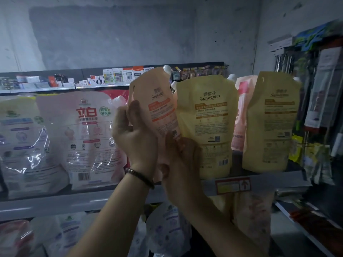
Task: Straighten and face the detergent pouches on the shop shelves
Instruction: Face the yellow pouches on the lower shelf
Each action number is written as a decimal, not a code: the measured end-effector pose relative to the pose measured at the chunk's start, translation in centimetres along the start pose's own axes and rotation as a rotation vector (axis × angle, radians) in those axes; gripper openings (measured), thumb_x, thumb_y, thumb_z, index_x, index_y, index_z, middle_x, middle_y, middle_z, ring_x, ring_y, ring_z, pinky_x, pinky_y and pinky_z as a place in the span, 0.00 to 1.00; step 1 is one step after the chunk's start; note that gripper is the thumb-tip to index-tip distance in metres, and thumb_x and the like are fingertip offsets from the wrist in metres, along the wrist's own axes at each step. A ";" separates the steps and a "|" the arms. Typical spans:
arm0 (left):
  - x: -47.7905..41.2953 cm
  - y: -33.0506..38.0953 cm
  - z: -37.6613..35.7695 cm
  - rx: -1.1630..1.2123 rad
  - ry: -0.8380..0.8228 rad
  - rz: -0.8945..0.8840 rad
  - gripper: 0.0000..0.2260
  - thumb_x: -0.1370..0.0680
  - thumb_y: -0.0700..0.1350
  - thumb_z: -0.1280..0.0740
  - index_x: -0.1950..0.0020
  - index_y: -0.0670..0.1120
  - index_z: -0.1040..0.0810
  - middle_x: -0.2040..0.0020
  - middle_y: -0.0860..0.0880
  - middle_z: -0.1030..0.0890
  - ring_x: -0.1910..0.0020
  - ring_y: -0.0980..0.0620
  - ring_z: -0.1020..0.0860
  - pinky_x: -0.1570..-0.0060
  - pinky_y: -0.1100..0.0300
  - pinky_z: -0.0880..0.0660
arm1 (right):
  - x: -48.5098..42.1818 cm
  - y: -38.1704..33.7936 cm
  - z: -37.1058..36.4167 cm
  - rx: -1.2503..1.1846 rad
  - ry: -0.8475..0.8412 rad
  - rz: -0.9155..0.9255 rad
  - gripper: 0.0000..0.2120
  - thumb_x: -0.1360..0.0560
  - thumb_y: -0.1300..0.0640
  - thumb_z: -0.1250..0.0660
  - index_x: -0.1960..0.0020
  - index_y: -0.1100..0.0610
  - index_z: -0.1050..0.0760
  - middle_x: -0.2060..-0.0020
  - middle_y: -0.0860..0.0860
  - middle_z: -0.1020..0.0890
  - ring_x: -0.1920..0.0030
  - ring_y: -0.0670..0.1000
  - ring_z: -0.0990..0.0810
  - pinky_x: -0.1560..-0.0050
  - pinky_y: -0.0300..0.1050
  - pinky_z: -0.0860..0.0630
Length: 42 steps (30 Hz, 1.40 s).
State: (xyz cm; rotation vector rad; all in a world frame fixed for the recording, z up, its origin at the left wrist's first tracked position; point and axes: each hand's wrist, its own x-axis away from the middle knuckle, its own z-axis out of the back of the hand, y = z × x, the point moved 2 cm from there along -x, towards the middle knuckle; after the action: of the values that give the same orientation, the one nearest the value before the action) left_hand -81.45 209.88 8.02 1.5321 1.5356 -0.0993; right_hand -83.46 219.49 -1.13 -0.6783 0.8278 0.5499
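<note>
I hold an orange Snowroma pouch (156, 101) up in front of the shelf (269, 184), tilted to the left. My left hand (133, 134) grips its left edge, thumb across the front. My right hand (178, 158) grips its bottom part from below. To its right a yellow Snowroma pouch (207, 123) stands upright, then a pink pouch (241, 115) set back, then a second yellow pouch (272, 123). Left of my hands stand a white-pink pouch with red characters (87, 134) and a white pouch with blue print (22, 141).
A red price tag (233, 185) sits on the shelf's front edge. More pouches (167, 230) fill the shelf below. Small boxed goods (118, 76) line a far shelf by the concrete wall. Hanging packets (315, 101) crowd the rack at the right.
</note>
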 end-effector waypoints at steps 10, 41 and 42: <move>-1.7 -2.6 -1.6 -0.245 -0.098 0.022 0.16 0.15 0.47 0.32 0.61 0.47 0.29 0.66 0.54 0.26 0.67 0.58 0.28 0.69 0.61 0.30 | -1.0 0.4 -0.1 -0.015 -0.086 -0.061 0.38 0.19 0.56 0.31 0.15 0.56 0.47 0.31 0.57 0.31 0.36 0.59 0.25 0.44 0.50 0.23; 8.1 -3.6 -2.1 -0.469 -0.512 -0.079 0.33 0.23 0.44 0.29 0.20 0.46 0.37 0.28 0.48 0.26 0.28 0.48 0.27 0.29 0.49 0.26 | 1.0 8.0 6.0 -0.200 0.315 -0.212 0.30 0.28 0.58 0.21 0.30 0.56 0.28 0.35 0.51 0.30 0.32 0.58 0.25 0.34 0.60 0.22; 8.2 -3.5 -2.3 -0.475 -0.504 -0.074 0.34 0.23 0.41 0.28 0.19 0.45 0.37 0.28 0.47 0.26 0.28 0.49 0.27 0.29 0.51 0.26 | 1.0 8.2 6.0 -0.202 0.313 -0.213 0.31 0.28 0.58 0.21 0.29 0.56 0.29 0.34 0.51 0.30 0.31 0.58 0.25 0.33 0.60 0.22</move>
State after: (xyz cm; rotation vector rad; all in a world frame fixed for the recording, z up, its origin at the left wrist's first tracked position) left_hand -83.78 216.63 2.25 0.9781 1.1097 -0.1392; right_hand -85.56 229.42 -1.59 -1.0431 0.9845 0.3402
